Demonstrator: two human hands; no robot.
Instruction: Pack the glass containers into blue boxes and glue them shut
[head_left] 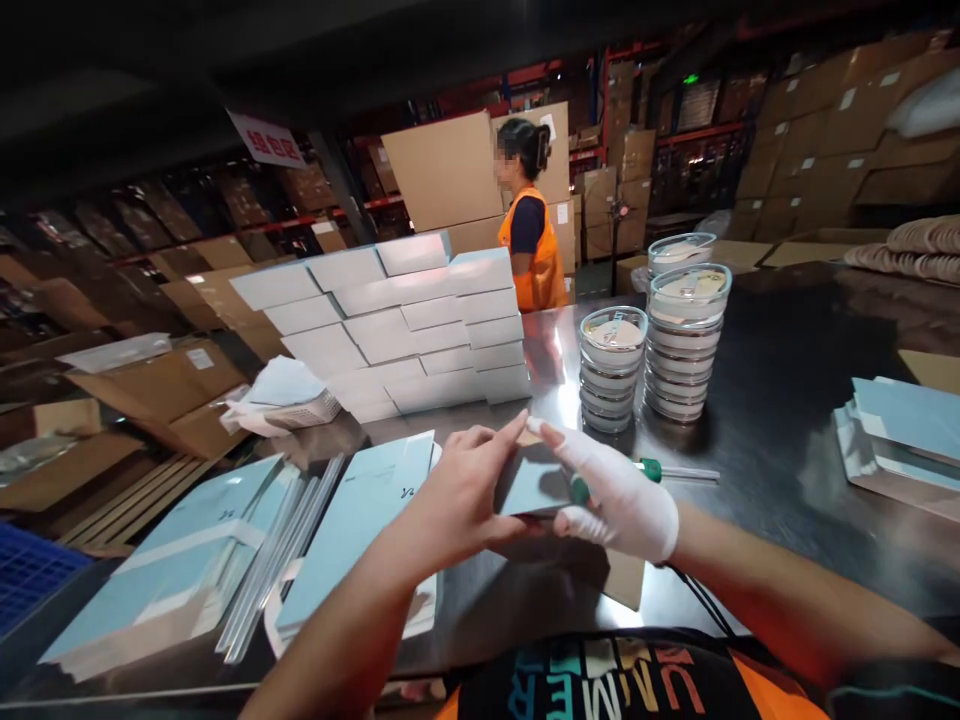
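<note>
A small pale blue box (536,487) is between my hands above the metal table. My bare left hand (469,485) grips its left side, thumb at the near edge and fingers at the far edge. My right hand (626,495), in a white glove with bare fingertips, closes around the right side. A green round piece shows beside its palm; what it belongs to is hidden. Just beyond the right hand lies a clear rod with a green end (650,469). A flat piece of brown cardboard (624,578) lies under the right wrist.
White boxes (405,325) form a stacked wall behind my hands. Clear round containers (613,370) stand in stacks at right. Light blue flat sheets (360,520) and clear strips (274,555) lie left; more blue sheets (911,420) lie far right. A person in an orange vest (544,255) stands beyond.
</note>
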